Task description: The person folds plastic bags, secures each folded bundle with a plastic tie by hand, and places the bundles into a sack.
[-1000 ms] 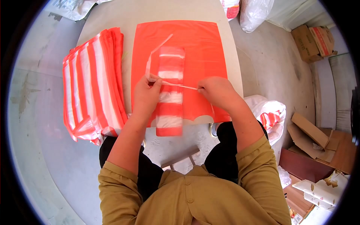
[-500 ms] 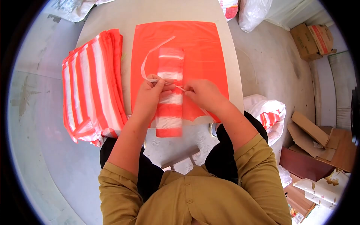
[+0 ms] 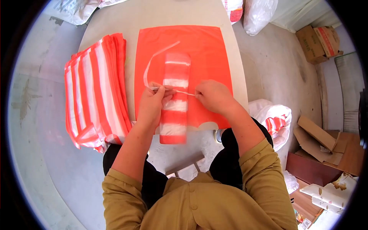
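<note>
A folded bundle of red-and-white striped plastic bags [image 3: 175, 109] lies lengthwise over a flat red plastic sheet [image 3: 209, 46], its near end past the table edge. Across the bundle's middle runs a thin white plastic strip [image 3: 185, 93]. My left hand [image 3: 153, 101] pinches the strip at the bundle's left side, with a loose tail curling away over the red sheet. On the right, my right hand [image 3: 214, 96] is closed on the strip's other end, which looks taut between the two hands.
A thick stack of striped bags [image 3: 96, 92] lies at the left of the table [image 3: 165, 13]. Right of the table stands a white sack [image 3: 280, 122] with striped plastic inside. Cardboard boxes [image 3: 316, 44] and an opened carton [image 3: 316, 138] are farther right.
My right hand has moved a little to the right, away from my left hand, drawing the strip out into a longer, straighter line. The bundle has shifted slightly.
</note>
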Action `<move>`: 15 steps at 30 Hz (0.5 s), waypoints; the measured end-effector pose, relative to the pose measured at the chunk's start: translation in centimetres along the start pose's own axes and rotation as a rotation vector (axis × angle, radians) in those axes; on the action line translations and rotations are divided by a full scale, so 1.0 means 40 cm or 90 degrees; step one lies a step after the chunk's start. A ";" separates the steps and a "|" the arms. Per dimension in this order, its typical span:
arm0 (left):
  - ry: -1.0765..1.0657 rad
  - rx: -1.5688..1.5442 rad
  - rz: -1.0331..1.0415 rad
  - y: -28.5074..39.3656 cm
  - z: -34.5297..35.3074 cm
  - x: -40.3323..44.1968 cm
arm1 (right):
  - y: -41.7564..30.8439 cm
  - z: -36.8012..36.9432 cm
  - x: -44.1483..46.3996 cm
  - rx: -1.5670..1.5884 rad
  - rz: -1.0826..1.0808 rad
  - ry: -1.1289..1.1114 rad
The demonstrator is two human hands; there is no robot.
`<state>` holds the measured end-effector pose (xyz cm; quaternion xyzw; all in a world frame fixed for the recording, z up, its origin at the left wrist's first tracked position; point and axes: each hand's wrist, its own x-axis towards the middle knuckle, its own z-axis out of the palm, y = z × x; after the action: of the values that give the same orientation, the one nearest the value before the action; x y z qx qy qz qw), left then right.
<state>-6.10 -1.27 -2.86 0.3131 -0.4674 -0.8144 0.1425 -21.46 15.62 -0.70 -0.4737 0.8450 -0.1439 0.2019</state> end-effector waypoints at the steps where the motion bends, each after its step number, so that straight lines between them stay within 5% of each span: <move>1: 0.005 -0.005 -0.001 0.002 0.002 -0.002 | 0.003 0.004 0.001 -0.013 -0.005 0.001; 4: 0.018 -0.021 0.000 0.007 0.011 -0.005 | 0.000 0.001 0.001 -0.005 -0.012 0.012; 7: 0.029 -0.036 0.010 0.011 0.011 -0.003 | -0.016 -0.024 -0.002 0.222 0.049 -0.017; 15: 0.028 -0.129 -0.015 -0.007 -0.010 0.006 | 0.000 0.002 0.000 0.077 0.021 0.018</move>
<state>-6.01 -1.53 -3.34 0.3200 -0.3760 -0.8520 0.1742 -21.42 15.60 -0.75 -0.4446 0.8452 -0.1983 0.2206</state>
